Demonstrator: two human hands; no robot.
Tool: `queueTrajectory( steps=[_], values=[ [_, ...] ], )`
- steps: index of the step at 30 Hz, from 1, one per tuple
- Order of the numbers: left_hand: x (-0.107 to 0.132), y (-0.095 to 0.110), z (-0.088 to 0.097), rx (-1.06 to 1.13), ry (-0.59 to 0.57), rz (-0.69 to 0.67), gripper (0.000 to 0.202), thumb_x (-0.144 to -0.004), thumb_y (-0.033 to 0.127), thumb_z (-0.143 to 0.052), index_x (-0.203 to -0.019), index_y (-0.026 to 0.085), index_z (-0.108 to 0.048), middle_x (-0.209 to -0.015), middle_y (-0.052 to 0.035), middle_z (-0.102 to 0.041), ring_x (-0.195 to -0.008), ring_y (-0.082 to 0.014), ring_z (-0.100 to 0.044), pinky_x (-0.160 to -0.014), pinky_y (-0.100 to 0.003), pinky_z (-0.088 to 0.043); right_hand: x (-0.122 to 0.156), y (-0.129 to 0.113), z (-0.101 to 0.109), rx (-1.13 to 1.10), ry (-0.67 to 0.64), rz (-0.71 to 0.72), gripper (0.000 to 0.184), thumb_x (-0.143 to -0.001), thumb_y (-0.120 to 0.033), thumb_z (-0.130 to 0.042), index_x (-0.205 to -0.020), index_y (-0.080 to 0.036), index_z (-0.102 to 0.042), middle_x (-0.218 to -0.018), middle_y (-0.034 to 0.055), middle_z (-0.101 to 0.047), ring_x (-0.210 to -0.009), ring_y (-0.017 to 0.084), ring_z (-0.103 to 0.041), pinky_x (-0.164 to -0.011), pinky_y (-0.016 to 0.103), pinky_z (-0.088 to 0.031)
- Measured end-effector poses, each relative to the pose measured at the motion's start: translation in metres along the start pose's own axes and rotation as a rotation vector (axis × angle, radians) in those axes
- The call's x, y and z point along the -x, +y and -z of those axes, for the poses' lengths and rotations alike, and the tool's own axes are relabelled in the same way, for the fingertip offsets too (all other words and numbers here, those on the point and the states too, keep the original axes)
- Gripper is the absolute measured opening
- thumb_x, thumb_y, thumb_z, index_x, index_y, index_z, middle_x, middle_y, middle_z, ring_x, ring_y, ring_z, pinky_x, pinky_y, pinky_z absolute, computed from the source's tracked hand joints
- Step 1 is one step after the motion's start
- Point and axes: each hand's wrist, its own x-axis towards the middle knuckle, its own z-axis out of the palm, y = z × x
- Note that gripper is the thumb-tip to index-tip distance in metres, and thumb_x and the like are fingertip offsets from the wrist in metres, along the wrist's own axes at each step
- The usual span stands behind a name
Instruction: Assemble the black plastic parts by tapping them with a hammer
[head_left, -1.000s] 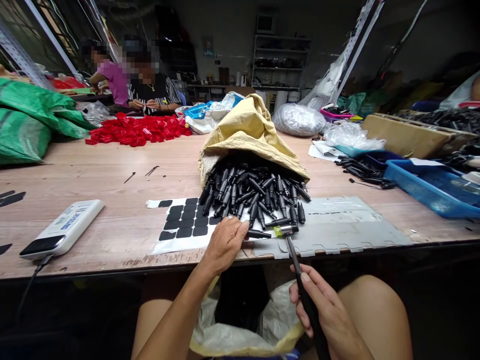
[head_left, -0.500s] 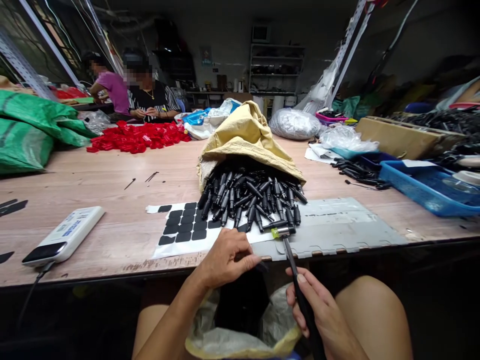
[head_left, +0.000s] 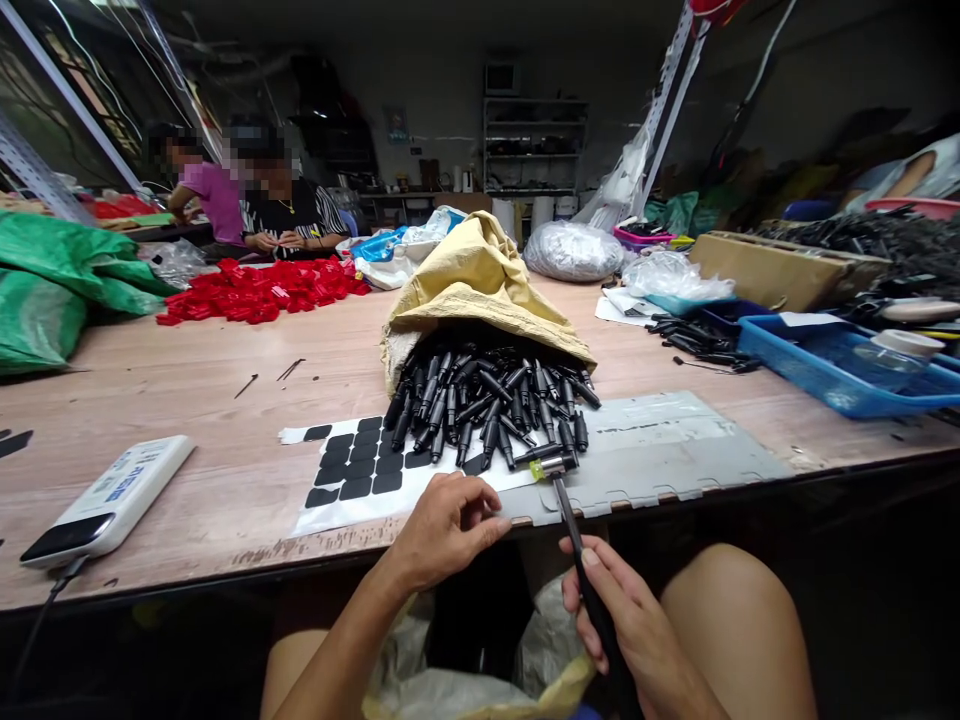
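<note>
On the counter (head_left: 210,400), parts (head_left: 487,410) spread from a sack (head_left: 480,260) over a sheet (head_left: 367,488) at left and a board (head_left: 660,460) at right. A hammer (head_left: 571,530) reaches over the board. A power bank (head_left: 109,500) lies left, a tray (head_left: 799,372) right, a heap (head_left: 262,290) behind left.

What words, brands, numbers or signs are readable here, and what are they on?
No text can be quoted with certainty.
White device: blue print on its top, too blurred to read.
Grey board: a row of dark marks, possibly writing, not legible.
Wall picture: too small and dim to make out any words.
Hammer: no lettering that I can make out.
</note>
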Motion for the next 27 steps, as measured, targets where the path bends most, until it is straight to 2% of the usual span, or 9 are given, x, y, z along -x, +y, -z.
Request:
queueTrajectory(
  steps=[3, 7, 10, 13, 15, 18, 22, 27],
  values=[
    [-0.014, 0.003, -0.003, 0.048, 0.138, 0.157, 0.022, -0.089, 0.038, -0.062, -0.103, 0.022, -0.067, -0.064, 0.0046, -0.059, -0.059, -0.0135, -0.053, -0.061, -0.026, -0.038, -0.002, 0.003, 0.001, 0.016, -0.012, 0.007, 0.054, -0.088, -0.068, -0.056, -0.116, -0.022, -0.050, -0.071, -0.0056, -0.060, -0.041, 0.004, -0.042, -0.035, 0.015, -0.032],
    [-0.041, 0.009, -0.005, -0.131, 0.322, 0.365, 0.026, -0.088, 0.037, -0.060, -0.105, 0.021, -0.070, -0.061, 0.0028, -0.063, -0.061, -0.0156, -0.059, -0.061, -0.026, -0.037, -0.006, 0.009, 0.004, 0.060, -0.011, 0.015, 0.057, -0.087, -0.071, -0.055, -0.115, -0.022, -0.051, -0.071, -0.0051, -0.060, -0.042, 0.005, -0.044, -0.034, 0.017, -0.034],
    [-0.057, 0.011, -0.009, -0.291, 0.337, 0.473, 0.028, -0.086, 0.044, -0.062, -0.101, 0.024, -0.074, -0.070, -0.0019, -0.071, -0.072, -0.0213, -0.065, -0.062, -0.029, -0.036, -0.009, 0.013, 0.006, 0.061, -0.015, 0.025, 0.059, -0.087, -0.073, -0.054, -0.117, -0.022, -0.051, -0.072, -0.0047, -0.061, -0.041, 0.005, -0.044, -0.035, 0.018, -0.035],
    [-0.061, 0.011, -0.012, -0.357, 0.320, 0.517, 0.027, -0.085, 0.048, -0.063, -0.096, 0.027, -0.075, -0.076, -0.0028, -0.073, -0.077, -0.0247, -0.067, -0.062, -0.030, -0.035, -0.009, 0.014, 0.007, 0.057, -0.020, 0.022, 0.060, -0.086, -0.074, -0.054, -0.117, -0.022, -0.051, -0.073, -0.0045, -0.061, -0.041, 0.005, -0.044, -0.035, 0.018, -0.035],
    [-0.056, 0.010, -0.010, -0.358, 0.333, 0.484, 0.022, -0.085, 0.045, -0.064, -0.095, 0.028, -0.074, -0.077, -0.0015, -0.071, -0.076, -0.0232, -0.065, -0.062, -0.030, -0.036, -0.009, 0.013, 0.007, 0.061, -0.022, 0.020, 0.060, -0.086, -0.074, -0.054, -0.116, -0.022, -0.052, -0.073, -0.0046, -0.060, -0.041, 0.005, -0.044, -0.035, 0.018, -0.034],
    [-0.040, 0.007, -0.005, -0.328, 0.346, 0.308, 0.014, -0.084, 0.035, -0.067, -0.091, 0.025, -0.071, -0.085, -0.0005, -0.067, -0.073, -0.0177, -0.061, -0.064, -0.028, -0.039, -0.007, 0.010, 0.004, 0.060, -0.015, 0.021, 0.059, -0.087, -0.072, -0.055, -0.116, -0.022, -0.052, -0.072, -0.0047, -0.060, -0.042, 0.005, -0.044, -0.035, 0.018, -0.034],
    [-0.017, -0.004, -0.002, -0.210, 0.240, 0.099, 0.008, -0.082, 0.026, -0.069, -0.089, 0.023, -0.067, -0.087, 0.0004, -0.062, -0.077, -0.0156, -0.058, -0.068, -0.026, -0.042, -0.005, 0.006, 0.000, 0.048, 0.018, 0.022, 0.058, -0.085, -0.071, -0.057, -0.114, -0.022, -0.052, -0.071, -0.0048, -0.059, -0.041, 0.005, -0.042, -0.035, 0.017, -0.032],
    [-0.010, -0.018, -0.006, -0.100, 0.213, 0.056, 0.012, -0.083, 0.026, -0.071, -0.094, 0.022, -0.068, -0.085, 0.0003, -0.062, -0.080, -0.0168, -0.056, -0.072, -0.027, -0.042, -0.004, 0.006, 0.000, 0.112, 0.048, 0.062, 0.061, -0.084, -0.070, -0.058, -0.125, -0.025, -0.050, -0.076, -0.0042, -0.059, -0.040, 0.005, -0.041, -0.033, 0.018, -0.031]
  ],
)
